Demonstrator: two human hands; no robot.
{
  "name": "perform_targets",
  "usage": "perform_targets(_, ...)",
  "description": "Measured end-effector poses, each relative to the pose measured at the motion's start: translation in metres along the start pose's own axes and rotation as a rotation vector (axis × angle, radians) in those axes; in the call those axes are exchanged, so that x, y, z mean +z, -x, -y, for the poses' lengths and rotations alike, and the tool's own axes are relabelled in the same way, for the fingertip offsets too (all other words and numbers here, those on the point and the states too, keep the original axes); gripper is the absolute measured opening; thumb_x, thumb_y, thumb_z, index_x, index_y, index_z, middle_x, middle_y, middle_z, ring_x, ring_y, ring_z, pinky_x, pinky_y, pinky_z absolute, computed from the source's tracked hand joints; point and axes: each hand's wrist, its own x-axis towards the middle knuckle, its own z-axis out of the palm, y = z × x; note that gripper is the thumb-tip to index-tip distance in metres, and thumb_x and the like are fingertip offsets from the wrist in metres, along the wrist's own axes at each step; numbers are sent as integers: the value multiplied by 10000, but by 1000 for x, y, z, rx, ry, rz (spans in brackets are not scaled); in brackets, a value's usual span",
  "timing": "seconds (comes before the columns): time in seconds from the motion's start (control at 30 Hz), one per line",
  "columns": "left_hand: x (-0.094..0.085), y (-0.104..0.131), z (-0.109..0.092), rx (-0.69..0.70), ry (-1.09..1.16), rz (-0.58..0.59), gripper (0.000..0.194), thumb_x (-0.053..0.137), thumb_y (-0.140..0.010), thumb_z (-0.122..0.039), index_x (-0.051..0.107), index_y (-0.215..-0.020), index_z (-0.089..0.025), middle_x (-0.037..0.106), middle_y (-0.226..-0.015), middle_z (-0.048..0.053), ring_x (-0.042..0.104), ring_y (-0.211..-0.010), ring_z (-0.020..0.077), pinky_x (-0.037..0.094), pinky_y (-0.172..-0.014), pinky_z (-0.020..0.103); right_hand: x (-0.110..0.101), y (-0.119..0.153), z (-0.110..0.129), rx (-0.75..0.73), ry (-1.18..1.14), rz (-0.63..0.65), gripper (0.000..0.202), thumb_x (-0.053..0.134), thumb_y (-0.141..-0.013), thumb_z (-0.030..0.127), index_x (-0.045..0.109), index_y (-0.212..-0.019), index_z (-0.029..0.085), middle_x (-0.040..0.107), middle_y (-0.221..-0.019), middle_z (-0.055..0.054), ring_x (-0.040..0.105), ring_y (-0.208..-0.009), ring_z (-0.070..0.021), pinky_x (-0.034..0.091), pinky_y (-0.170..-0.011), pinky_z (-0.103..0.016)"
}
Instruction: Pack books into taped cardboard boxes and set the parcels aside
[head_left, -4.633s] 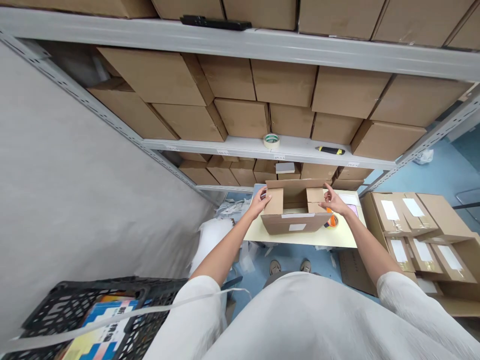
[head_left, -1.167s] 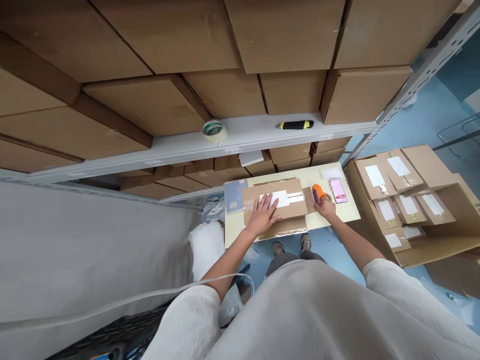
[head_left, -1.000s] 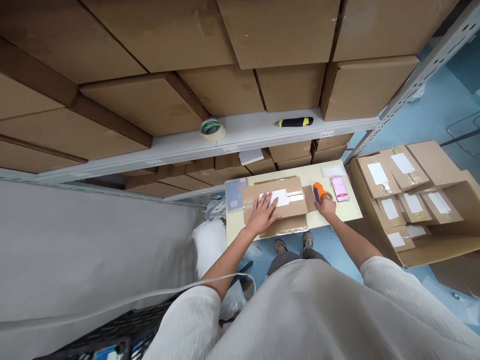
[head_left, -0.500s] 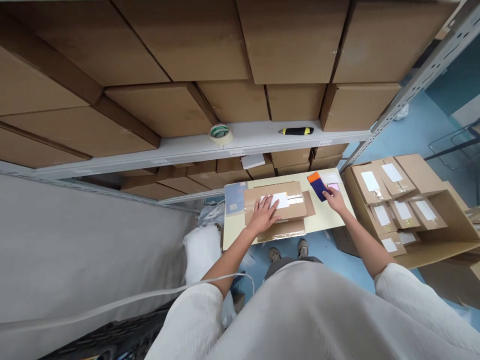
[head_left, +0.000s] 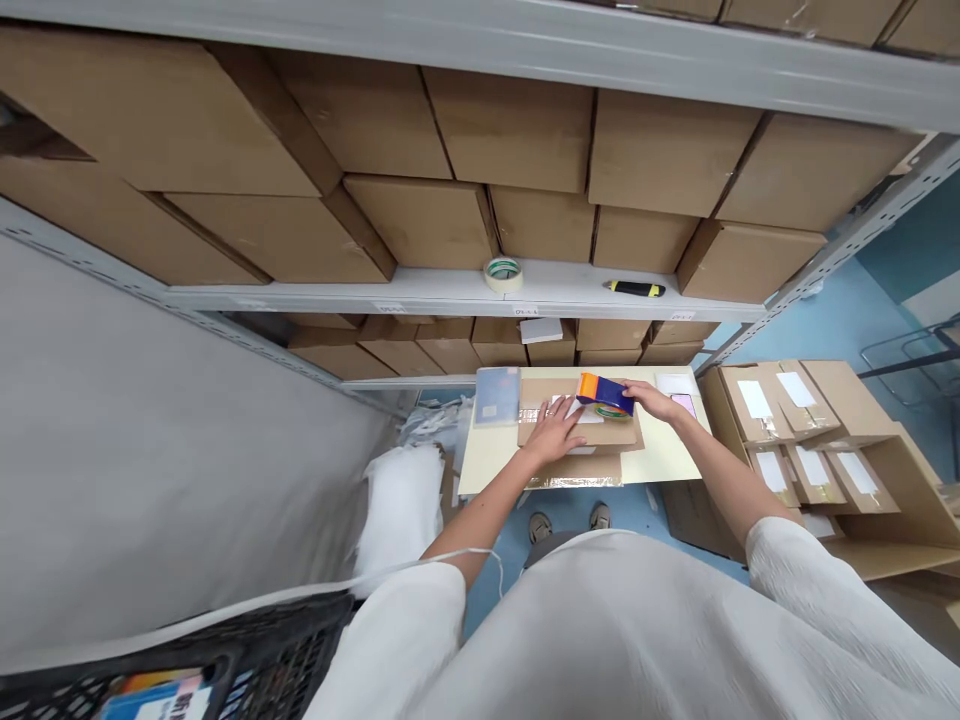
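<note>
A cardboard box [head_left: 615, 434] lies on the pale yellow table [head_left: 667, 450], with a white label [head_left: 592, 416] on its top. My left hand [head_left: 553, 432] rests on the box, palm down and fingers spread, at the label's left edge. Wrapped round the blue end of a blue and orange tape dispenser [head_left: 611, 393], my right hand [head_left: 646, 397] holds it over the box's right half, its orange end pointing left. The dispenser hides part of the label. Brown flaps with shiny tape stick out at the box's front edge.
Left of the box lies a translucent blue folder [head_left: 498, 395]. A phone [head_left: 684, 404] lies at the table's right. The shelf ahead holds boxes, a tape roll [head_left: 503, 274] and a cutter [head_left: 635, 288]. Labelled boxes fill a large carton [head_left: 922, 500] at right; a black crate [head_left: 292, 655] stands lower left.
My right hand has brought the tape dispenser left, from beside the box to over it. My left hand stays on the box. The camera view has shifted, showing more shelf and the crate.
</note>
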Motion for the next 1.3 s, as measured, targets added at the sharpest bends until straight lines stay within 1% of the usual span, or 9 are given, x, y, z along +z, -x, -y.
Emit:
perform_targets(0.17,-11,3,10,-28,209,-130,480,549,-1038,-381,674,-1474,-222,520,-1679,136,412,-1603,325,251,-1355,576,0,2,-6,17,120,-43,297,607,-794,424,762,-943,220,774,-1062,-36,636,-1060,-280,488,-1005,-417)
perform_targets(0.33,-29,-11,7,-305,665,-393,344,580,-1021,-362,733,-1275,-187,746,-1360,155,715,-1254,289,539,-1147,495,1,6,-7,2,52,-58,283,597,-758,414,742,-899,217,744,-998,-39,610,-991,-270,470,-940,-391)
perform_targets(0.43,-42,-26,-5,-478,987,-332,308,727,-956,-391,715,-1180,-180,810,-1153,144,792,-996,250,625,-930,414,3,7,-8,2,30,-80,253,599,-734,412,714,-850,219,701,-915,-24,571,-922,-248,441,-878,-364)
perform_targets(0.57,-53,-43,-23,-529,1201,-255,362,881,-852,-372,688,-1095,-185,823,-1070,126,795,-895,209,607,-775,311,5,8,-8,4,23,-92,244,589,-726,415,693,-832,222,658,-879,-9,543,-885,-230,417,-844,-347)
perform_targets(0.73,-58,-55,-36,-563,1214,-245,406,942,-735,-228,644,-1008,-190,781,-821,36,738,-707,160,569,-680,281,4,9,-5,-11,73,-75,250,572,-727,431,671,-825,224,638,-875,-11,536,-887,-231,415,-844,-349)
perform_targets(0.83,-58,-55,-35,-555,1149,-304,439,903,-690,-117,597,-993,-200,722,-681,-16,693,-619,155,547,-642,287,4,10,-3,-17,130,-71,233,568,-744,449,631,-790,229,621,-855,-15,524,-876,-233,411,-825,-350)
perform_targets(1.03,-51,-42,-24,-598,1067,-435,488,812,-686,-52,498,-1001,-254,692,-650,-55,687,-601,156,503,-610,268,9,4,3,-63,219,-18,228,573,-765,451,616,-768,227,604,-856,-19,517,-836,-220,409,-784,-350)
perform_targets(1.17,-50,-28,-6,-624,1083,-524,546,816,-651,-62,470,-1021,-267,682,-690,-78,696,-614,143,515,-647,255,13,-1,9,-77,296,22,238,568,-789,455,613,-737,228,594,-822,-15,516,-806,-213,410,-753,-342)
perform_targets(1.3,-67,2,35,-673,1078,-641,556,791,-647,-63,441,-1025,-269,660,-675,-94,669,-599,134,491,-640,241,9,0,14,-82,343,8,240,565,-800,451,632,-749,226,634,-838,-19,545,-831,-221,438,-774,-346)
